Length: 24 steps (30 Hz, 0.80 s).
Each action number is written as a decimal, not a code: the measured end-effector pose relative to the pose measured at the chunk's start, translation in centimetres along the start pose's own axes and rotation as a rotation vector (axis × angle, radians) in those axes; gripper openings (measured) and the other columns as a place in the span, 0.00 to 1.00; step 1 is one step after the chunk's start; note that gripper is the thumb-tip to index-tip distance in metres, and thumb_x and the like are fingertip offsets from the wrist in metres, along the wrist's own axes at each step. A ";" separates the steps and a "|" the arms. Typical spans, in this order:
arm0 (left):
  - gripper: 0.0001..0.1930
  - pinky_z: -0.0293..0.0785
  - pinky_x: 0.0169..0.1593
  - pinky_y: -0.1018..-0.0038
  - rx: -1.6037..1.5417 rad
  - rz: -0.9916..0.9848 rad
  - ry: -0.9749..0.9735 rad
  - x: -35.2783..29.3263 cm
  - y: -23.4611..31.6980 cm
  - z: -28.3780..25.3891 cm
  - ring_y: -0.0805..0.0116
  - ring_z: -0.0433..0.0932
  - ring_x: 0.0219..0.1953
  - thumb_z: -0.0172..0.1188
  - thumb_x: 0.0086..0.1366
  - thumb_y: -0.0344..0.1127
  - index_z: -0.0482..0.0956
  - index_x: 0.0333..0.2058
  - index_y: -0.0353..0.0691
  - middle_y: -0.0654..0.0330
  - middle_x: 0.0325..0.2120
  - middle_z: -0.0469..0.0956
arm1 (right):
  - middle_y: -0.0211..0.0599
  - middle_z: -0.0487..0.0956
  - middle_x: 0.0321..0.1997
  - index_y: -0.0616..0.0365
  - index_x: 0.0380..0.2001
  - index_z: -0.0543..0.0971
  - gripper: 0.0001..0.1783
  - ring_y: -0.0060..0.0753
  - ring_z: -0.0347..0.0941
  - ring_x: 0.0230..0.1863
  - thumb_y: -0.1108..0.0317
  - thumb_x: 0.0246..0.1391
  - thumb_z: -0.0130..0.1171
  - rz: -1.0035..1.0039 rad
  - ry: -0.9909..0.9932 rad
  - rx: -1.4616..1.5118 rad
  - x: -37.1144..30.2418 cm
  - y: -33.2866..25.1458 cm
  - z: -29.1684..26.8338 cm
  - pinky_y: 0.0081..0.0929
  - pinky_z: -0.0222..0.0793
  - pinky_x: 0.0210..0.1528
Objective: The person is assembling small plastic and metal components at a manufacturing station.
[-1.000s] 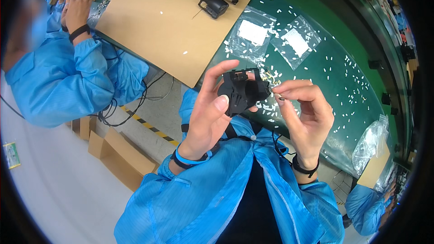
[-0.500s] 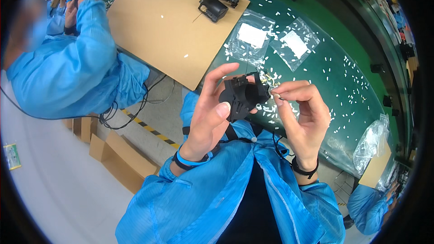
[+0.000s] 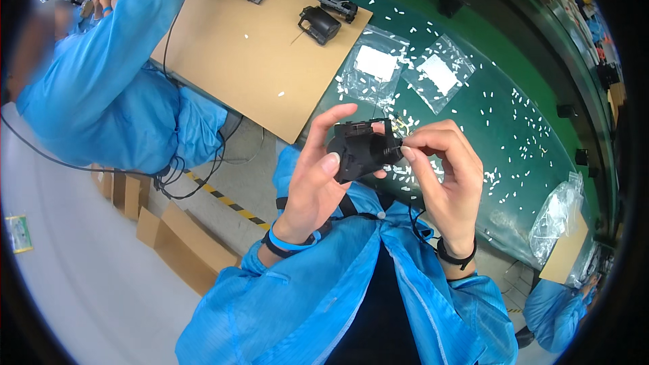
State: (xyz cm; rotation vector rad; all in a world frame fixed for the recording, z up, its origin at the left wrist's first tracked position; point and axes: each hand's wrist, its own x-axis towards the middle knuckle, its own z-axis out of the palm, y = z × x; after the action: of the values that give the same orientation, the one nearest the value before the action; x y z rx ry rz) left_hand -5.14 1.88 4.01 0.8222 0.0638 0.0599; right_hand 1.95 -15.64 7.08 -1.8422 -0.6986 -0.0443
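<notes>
My left hand [image 3: 312,179] holds a black plastic housing [image 3: 358,155] above the near edge of the bench, its thumb pressed on the near side and its index finger raised clear. The housing has a rounded body and a ribbed, frame-like upper part. At its right end, the thumb and index finger of my right hand [image 3: 449,169] are pinched together close against it. Whatever lies between those fingertips is too small to make out. Behind the housing, small brass-coloured pieces [image 3: 403,122] lie on the green bench.
Many small white pieces are scattered over the green bench top [image 3: 466,111]. Two clear bags [image 3: 438,74] with white labels lie beyond my hands. Black plastic parts [image 3: 319,25] rest on a cardboard sheet [image 3: 223,61]. A co-worker in blue [image 3: 111,94] reaches across at the left.
My right fingertips have moved left against the housing; a small dark piece seen at them before is now hidden. The housing has turned slightly. The co-worker's arm has stretched farther over the bench.
</notes>
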 end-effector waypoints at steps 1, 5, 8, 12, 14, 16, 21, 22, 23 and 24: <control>0.38 0.77 0.53 0.57 -0.076 -0.001 -0.019 0.0 -0.1 -0.4 0.49 0.74 0.58 0.51 0.68 0.49 0.49 0.68 0.33 0.36 0.61 0.65 | 0.40 0.79 0.39 0.65 0.40 0.79 0.13 0.30 0.77 0.35 0.84 0.50 0.63 -0.004 0.003 0.002 0.0 0.1 0.1 0.23 0.73 0.37; 0.38 0.77 0.53 0.57 -0.256 0.003 -0.052 -0.1 -0.4 -1.0 0.48 0.74 0.57 0.50 0.69 0.50 0.48 0.69 0.35 0.35 0.62 0.63 | 0.41 0.79 0.40 0.66 0.43 0.78 0.13 0.31 0.76 0.38 0.83 0.52 0.61 0.053 0.042 0.132 0.2 -0.3 0.4 0.25 0.73 0.40; 0.36 0.76 0.55 0.57 -0.322 0.007 -0.090 -0.2 -0.4 -1.0 0.49 0.73 0.59 0.52 0.69 0.48 0.50 0.68 0.37 0.41 0.60 0.66 | 0.40 0.79 0.38 0.66 0.40 0.79 0.12 0.31 0.75 0.36 0.84 0.51 0.60 0.072 -0.043 0.174 0.0 -0.4 0.8 0.26 0.72 0.40; 0.37 0.75 0.56 0.54 -0.395 -0.008 -0.172 -0.2 -0.9 -0.7 0.50 0.72 0.60 0.52 0.68 0.49 0.50 0.68 0.38 0.41 0.59 0.66 | 0.37 0.79 0.32 0.67 0.34 0.80 0.04 0.27 0.73 0.32 0.82 0.53 0.61 0.171 -0.036 0.279 -0.6 -0.1 0.6 0.23 0.69 0.38; 0.37 0.77 0.54 0.53 -0.406 -0.029 -0.172 -0.4 -0.8 -0.4 0.51 0.73 0.58 0.52 0.69 0.51 0.50 0.68 0.38 0.43 0.58 0.68 | 0.35 0.78 0.31 0.67 0.33 0.80 0.02 0.26 0.73 0.32 0.81 0.55 0.61 0.208 -0.057 0.383 -0.9 -0.4 0.2 0.22 0.68 0.38; 0.38 0.78 0.53 0.53 -0.307 -0.037 -0.198 -0.5 -0.8 -0.6 0.51 0.76 0.55 0.53 0.68 0.55 0.52 0.67 0.37 0.45 0.56 0.70 | 0.34 0.76 0.33 0.67 0.33 0.79 0.02 0.25 0.72 0.33 0.81 0.56 0.60 0.223 -0.073 0.392 -0.6 -0.6 0.0 0.22 0.67 0.38; 0.36 0.76 0.55 0.61 -0.037 -0.078 -0.269 -0.9 0.3 -1.2 0.56 0.77 0.53 0.65 0.62 0.38 0.57 0.64 0.34 0.49 0.56 0.70 | 0.35 0.73 0.38 0.66 0.34 0.77 0.05 0.21 0.68 0.35 0.82 0.54 0.60 0.163 -0.025 0.413 -0.8 -0.6 -0.1 0.19 0.65 0.38; 0.35 0.74 0.57 0.64 0.109 -0.066 -0.290 -0.8 0.8 -1.1 0.58 0.75 0.54 0.64 0.61 0.33 0.59 0.64 0.34 0.51 0.56 0.69 | 0.35 0.74 0.38 0.66 0.34 0.77 0.06 0.21 0.69 0.35 0.82 0.53 0.61 0.128 -0.029 0.396 -0.6 -0.5 -0.2 0.19 0.66 0.37; 0.33 0.72 0.58 0.68 0.254 -0.052 -0.312 -0.7 0.9 -1.0 0.61 0.73 0.56 0.64 0.60 0.27 0.61 0.63 0.34 0.52 0.57 0.68 | 0.35 0.74 0.38 0.66 0.34 0.77 0.06 0.21 0.69 0.35 0.82 0.53 0.61 0.142 -0.022 0.393 -0.6 -0.3 -0.2 0.19 0.66 0.37; 0.33 0.72 0.58 0.68 0.249 -0.065 -0.313 -0.6 0.8 -1.0 0.61 0.73 0.56 0.64 0.60 0.27 0.61 0.63 0.34 0.52 0.57 0.68 | 0.35 0.74 0.38 0.65 0.34 0.77 0.06 0.20 0.69 0.35 0.82 0.53 0.61 0.120 -0.069 0.382 -0.7 -0.3 -0.3 0.19 0.66 0.37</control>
State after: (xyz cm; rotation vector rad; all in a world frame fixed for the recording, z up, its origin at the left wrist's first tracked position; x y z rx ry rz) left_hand -5.82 3.14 3.95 1.0686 -0.2013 -0.1409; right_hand 1.37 -16.13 7.18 -1.5187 -0.5961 0.2189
